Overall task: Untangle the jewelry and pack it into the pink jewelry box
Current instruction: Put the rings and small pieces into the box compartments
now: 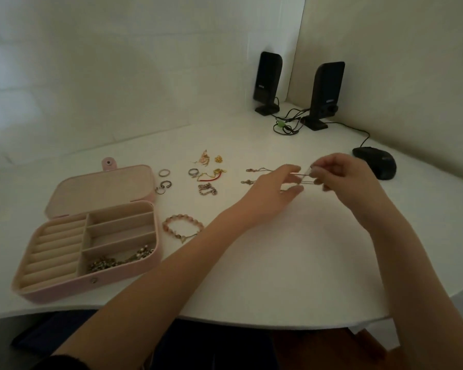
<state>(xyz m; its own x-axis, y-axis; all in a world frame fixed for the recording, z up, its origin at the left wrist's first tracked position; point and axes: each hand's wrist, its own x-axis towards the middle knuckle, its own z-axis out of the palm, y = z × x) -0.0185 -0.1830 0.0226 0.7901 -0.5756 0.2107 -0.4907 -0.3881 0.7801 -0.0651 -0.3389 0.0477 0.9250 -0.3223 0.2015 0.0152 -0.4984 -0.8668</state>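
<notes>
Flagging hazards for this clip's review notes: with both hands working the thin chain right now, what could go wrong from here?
1. The thin chain is stretched between the left hand and right hand; pulling harder could tighten a knot or snap it.
2. Its loose clasp ends trail toward the rings and small pieces nearby, so dragging it could snag them.
3. The pink jewelry box already holds a jewelry pile in its nearest compartment; adding the chain there could re-tangle it.

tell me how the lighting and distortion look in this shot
Head view: dim, flat light with soft shadows and no glare; wide-angle bending curves the table edge; the thin chain between left hand and right hand is faint, and the jewelry box reads muted pink.
</notes>
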